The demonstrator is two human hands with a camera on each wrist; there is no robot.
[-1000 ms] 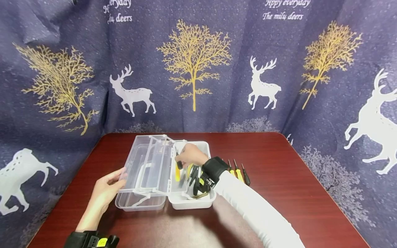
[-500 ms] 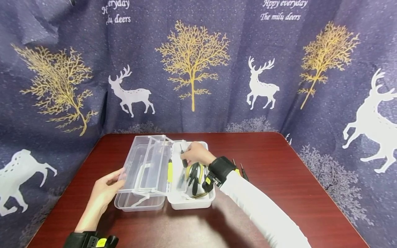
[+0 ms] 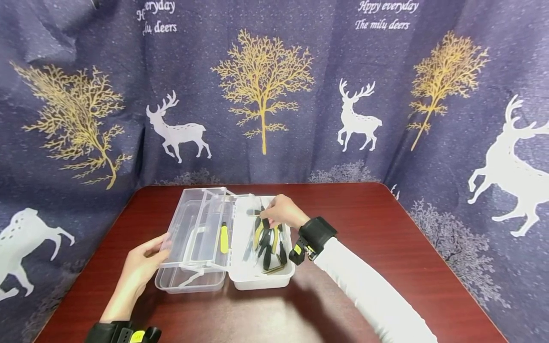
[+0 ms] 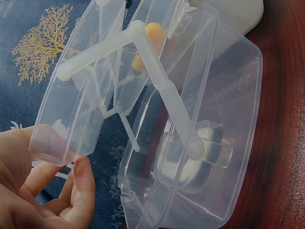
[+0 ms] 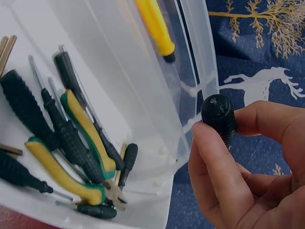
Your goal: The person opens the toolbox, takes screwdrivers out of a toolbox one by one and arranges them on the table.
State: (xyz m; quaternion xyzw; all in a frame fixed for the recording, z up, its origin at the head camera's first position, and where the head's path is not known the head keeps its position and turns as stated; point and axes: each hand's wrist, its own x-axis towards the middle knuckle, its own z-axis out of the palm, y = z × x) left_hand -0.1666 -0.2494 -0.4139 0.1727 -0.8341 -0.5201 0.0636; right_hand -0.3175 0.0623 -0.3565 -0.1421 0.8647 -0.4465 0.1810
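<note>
We had the right hand (image 3: 284, 212) over the far part of the white box (image 3: 262, 285), its thumb and fingers pinching a black-handled screwdriver (image 5: 218, 112), handle end toward the wrist camera. A second earlier that hand had been at the left side of the white box, close by the yellow-handled tool (image 3: 224, 240); it had since shifted rightward with the screwdriver, so our grip now hung above the things in the box instead. Meanwhile the yellow-handled tool had come to lie farther left, just beyond the left wall of the white box, and appeared to rest in the inner clear tray (image 3: 216, 224). For the work in hand we took this to mean that the two pieces had been separated, with only the screwdriver left in our control and not yet put down. Inside the white box lay pliers (image 5: 90, 133) with yellow-and-green handles, crossed among other black-handled tools (image 5: 31, 112). Our left hand (image 3: 145, 259) stayed well to the left of the white box, holding the edge of the outer clear tray (image 3: 177, 243) between thumb and fingers. The screwdrivers seen earlier on the worktop (image 3: 356, 224), right of the white box, were out of sight; whether our sleeve (image 3: 364, 290) and wrist covered them, we could not tell.
</note>
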